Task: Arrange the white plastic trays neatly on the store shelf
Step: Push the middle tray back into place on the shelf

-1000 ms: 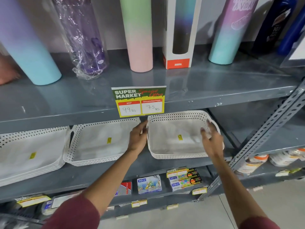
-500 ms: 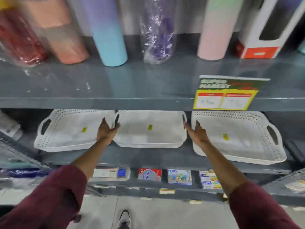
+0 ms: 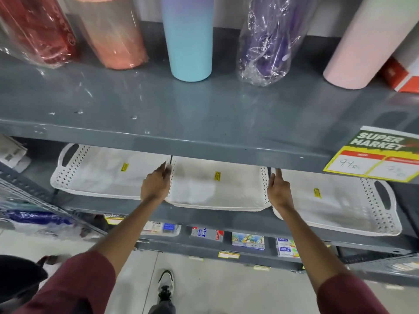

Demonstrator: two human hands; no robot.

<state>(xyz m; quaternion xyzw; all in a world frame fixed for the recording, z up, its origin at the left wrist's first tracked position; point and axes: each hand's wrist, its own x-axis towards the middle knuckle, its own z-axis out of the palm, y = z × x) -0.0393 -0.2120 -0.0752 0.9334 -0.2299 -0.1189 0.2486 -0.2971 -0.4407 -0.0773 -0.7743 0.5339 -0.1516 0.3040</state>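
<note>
You see a grey painted metal shelf (image 3: 204, 114) that looks smooth and a bit shiny. The three white plastic trays (image 3: 217, 184) are matt, with small holes along their side walls. The blue-to-purple tumbler (image 3: 189, 37) looks smooth and dull. The purple bottle in clear plastic wrap (image 3: 269, 41) is crinkly and shiny. The green and yellow paper price sign (image 3: 376, 155) is flat. Your dark red cloth sleeves (image 3: 74, 288) look soft.
</note>
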